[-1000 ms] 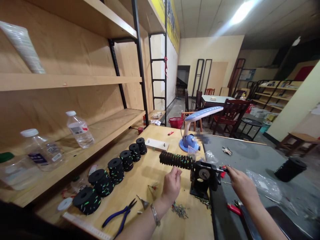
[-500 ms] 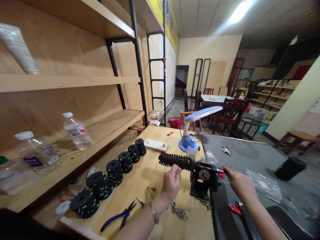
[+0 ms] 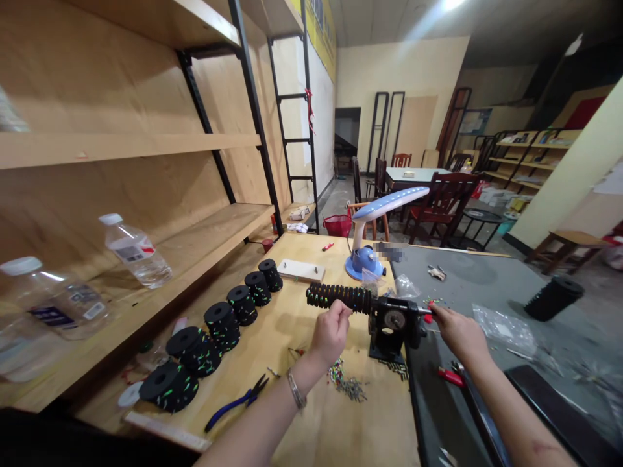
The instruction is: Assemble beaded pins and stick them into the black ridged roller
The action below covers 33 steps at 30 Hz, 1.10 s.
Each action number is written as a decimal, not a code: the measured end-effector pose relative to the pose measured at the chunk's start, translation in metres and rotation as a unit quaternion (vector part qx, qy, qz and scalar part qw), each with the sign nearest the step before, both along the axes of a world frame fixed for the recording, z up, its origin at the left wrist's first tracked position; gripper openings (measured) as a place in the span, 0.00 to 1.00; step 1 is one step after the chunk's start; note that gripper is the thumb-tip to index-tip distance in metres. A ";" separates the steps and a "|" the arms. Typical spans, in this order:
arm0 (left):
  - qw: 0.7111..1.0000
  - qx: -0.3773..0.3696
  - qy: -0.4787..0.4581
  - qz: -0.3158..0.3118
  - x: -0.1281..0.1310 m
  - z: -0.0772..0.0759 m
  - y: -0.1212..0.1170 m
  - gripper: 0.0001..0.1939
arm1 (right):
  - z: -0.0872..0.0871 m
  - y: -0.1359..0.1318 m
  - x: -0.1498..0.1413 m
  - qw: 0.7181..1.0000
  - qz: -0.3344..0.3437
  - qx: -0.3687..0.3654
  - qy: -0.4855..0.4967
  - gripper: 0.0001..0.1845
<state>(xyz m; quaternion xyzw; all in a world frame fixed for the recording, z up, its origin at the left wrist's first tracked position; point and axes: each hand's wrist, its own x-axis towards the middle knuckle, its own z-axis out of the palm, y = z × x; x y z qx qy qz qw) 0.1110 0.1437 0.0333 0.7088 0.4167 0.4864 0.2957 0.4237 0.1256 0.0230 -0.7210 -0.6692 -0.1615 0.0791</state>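
Note:
A black hand-cranked winder (image 3: 393,327) with a round dial stands at the seam of the wooden and grey tabletops. Out to its left reaches a black ridged foam roll (image 3: 335,297) with small coloured specks between its ridges. My left hand (image 3: 332,332) is closed in a pinch against the near side of this roll; whatever the fingertips hold is hidden. At the winder's right end, my right hand (image 3: 456,329) is closed around the handle at the end of its metal shaft. Beneath my left hand lies a loose pile of small coloured-tipped pieces (image 3: 349,384).
Several black foam spools (image 3: 222,325) line the left table edge. Blue-handled pliers (image 3: 238,403) lie in front. A blue lamp (image 3: 364,261) and a white board with pegs (image 3: 302,270) stand behind. A black ridged cylinder (image 3: 553,298) and a plastic bag (image 3: 503,327) are at right.
The whole view has shifted a little, so the table and shelves appear slightly higher and further left. Both hands keep their places at the roll and at the shaft's end.

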 end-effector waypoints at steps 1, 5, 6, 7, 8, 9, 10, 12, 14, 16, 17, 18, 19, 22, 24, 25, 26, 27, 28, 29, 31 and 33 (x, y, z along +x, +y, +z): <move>1.000 -0.001 0.005 -0.004 -0.001 0.001 0.000 0.12 | -0.001 0.001 0.000 1.000 -0.003 0.004 0.005 0.18; 0.999 -0.003 0.026 -0.022 -0.006 0.002 0.003 0.12 | -0.002 0.001 -0.002 0.999 -0.007 0.031 0.024 0.16; 0.999 -0.002 0.030 -0.025 -0.007 0.002 0.003 0.12 | -0.001 -0.002 -0.004 0.999 -0.007 0.041 0.028 0.16; 0.999 0.000 0.033 -0.028 -0.007 0.003 0.004 0.12 | -0.001 -0.006 -0.007 0.998 -0.011 0.054 0.029 0.16; 0.999 0.001 0.036 -0.031 -0.008 0.003 0.004 0.12 | 0.000 -0.013 -0.011 0.996 -0.019 0.075 0.034 0.17; 0.999 0.002 0.038 -0.034 -0.009 0.003 0.005 0.12 | 0.000 -0.023 -0.017 0.994 -0.030 0.097 0.040 0.19; 0.998 0.004 0.041 -0.038 -0.009 0.003 0.005 0.12 | -0.001 -0.034 -0.026 0.988 -0.058 0.134 0.049 0.20; 0.998 0.006 0.045 -0.045 -0.010 0.004 0.006 0.11 | -0.007 -0.057 -0.052 0.962 -0.084 0.224 0.131 0.20; 0.998 0.007 0.048 -0.050 -0.011 0.005 0.006 0.11 | -0.020 -0.076 -0.087 0.957 0.008 0.163 0.241 0.18; 0.997 0.007 0.050 -0.052 -0.011 0.006 0.006 0.11 | -0.035 -0.083 -0.125 0.943 0.105 0.000 0.314 0.15; 0.997 0.008 0.051 -0.052 -0.011 0.006 0.006 0.11 | -0.043 -0.081 -0.142 0.940 0.120 -0.033 0.318 0.14; 0.997 0.008 0.053 -0.052 -0.011 0.007 0.005 0.11 | -0.050 -0.077 -0.157 0.938 0.133 -0.051 0.316 0.12; 0.997 0.009 0.054 -0.052 -0.012 0.007 0.005 0.11 | -0.056 -0.070 -0.169 0.937 0.143 -0.067 0.312 0.10; 0.997 0.011 0.059 -0.052 -0.012 0.009 0.005 0.11 | -0.065 -0.048 -0.188 0.940 0.144 -0.092 0.294 0.09; 0.997 0.010 0.062 -0.051 -0.012 0.011 0.005 0.11 | -0.065 -0.036 -0.192 0.943 0.141 -0.106 0.282 0.09; 0.997 0.009 0.062 -0.051 -0.011 0.011 0.005 0.11 | -0.064 -0.032 -0.192 0.944 0.141 -0.113 0.277 0.08; 0.997 0.008 0.062 -0.051 -0.011 0.012 0.005 0.11 | -0.062 -0.030 -0.193 0.944 0.141 -0.121 0.272 0.08; 0.997 0.007 0.062 -0.052 -0.011 0.012 0.004 0.11 | -0.061 -0.028 -0.193 0.944 0.141 -0.130 0.267 0.07; 0.997 0.007 0.061 -0.052 -0.011 0.013 0.004 0.11 | -0.060 -0.027 -0.193 0.944 0.141 -0.137 0.264 0.07; 0.997 0.006 0.060 -0.054 -0.011 0.013 0.004 0.11 | -0.059 -0.026 -0.193 0.944 0.140 -0.144 0.261 0.07; 0.997 0.004 0.059 -0.056 -0.012 0.012 0.004 0.11 | -0.058 -0.025 -0.195 0.944 0.136 -0.155 0.258 0.07; 0.997 0.002 0.059 -0.057 -0.012 0.012 0.004 0.11 | -0.059 -0.024 -0.196 0.944 0.130 -0.161 0.258 0.08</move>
